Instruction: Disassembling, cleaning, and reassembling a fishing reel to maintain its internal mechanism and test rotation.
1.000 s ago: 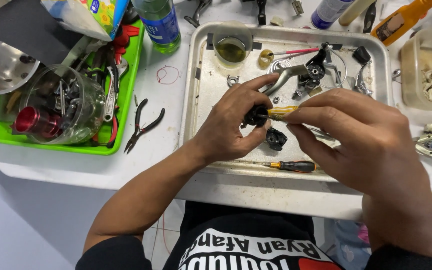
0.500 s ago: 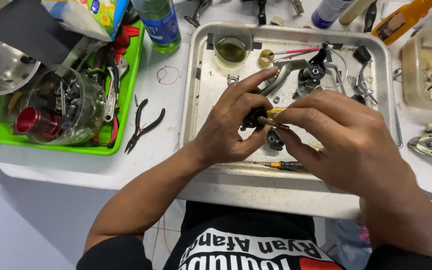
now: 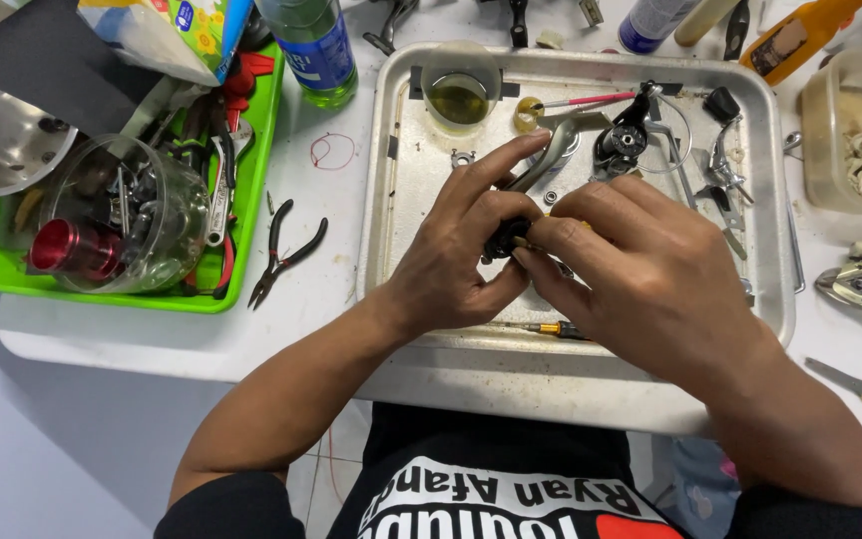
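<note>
Small black reel part point(image 3: 504, 238) pinched between both hands, centre of the frame.

Left hand point(image 3: 456, 262) and right hand point(image 3: 641, 274) close on it above the metal tray point(image 3: 406, 250); a small screwdriver point(image 3: 549, 327) lies just below, pliers point(image 3: 284, 250) left on the surface point(image 3: 152, 344).

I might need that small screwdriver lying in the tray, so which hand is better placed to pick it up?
Probably the right hand: the screwdriver lies just beneath it in the tray, while the left hand pinches the small black part.
</note>
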